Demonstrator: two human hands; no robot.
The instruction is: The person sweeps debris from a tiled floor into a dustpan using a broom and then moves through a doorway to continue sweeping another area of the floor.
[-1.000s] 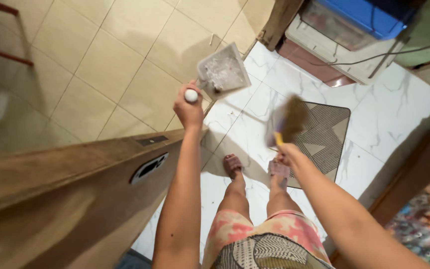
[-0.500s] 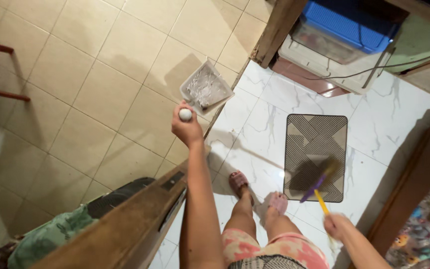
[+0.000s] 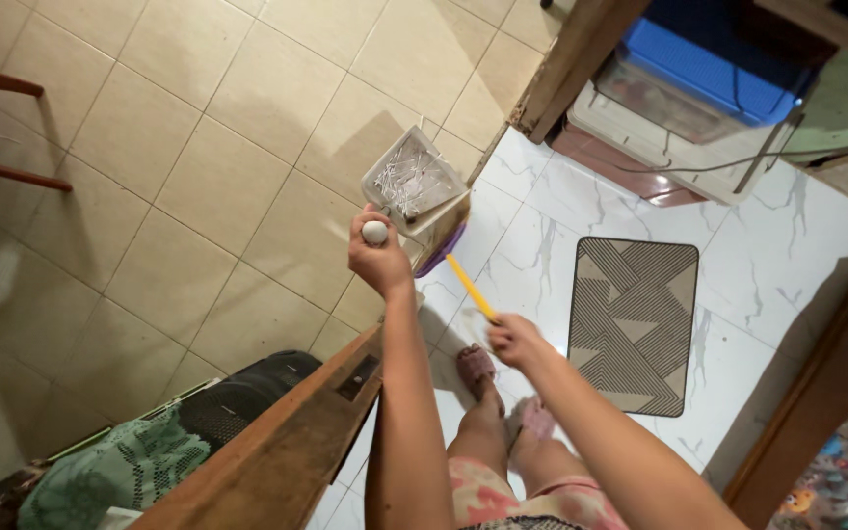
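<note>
Seen from above: left hand (image 3: 378, 257) gripping the white-knobbed handle of a dustpan (image 3: 412, 184) holding pale debris. Just right of the dustpan, right hand (image 3: 513, 340) holding a yellow-handled brush (image 3: 455, 257), bristles against its lower edge. Farther right, a patterned mat (image 3: 632, 324).

Tiled floor (image 3: 198, 177) under patterned mat (image 3: 632, 324)

Grey dustpan (image 3: 412, 184) w/ debris, raised; yellow-handled brush (image 3: 455, 257) tucked just under it.

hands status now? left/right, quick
Left hand: closed on the dustpan handle.
Right hand: closed on the yellow handle of the broom, bristles up by the dustpan.
</note>
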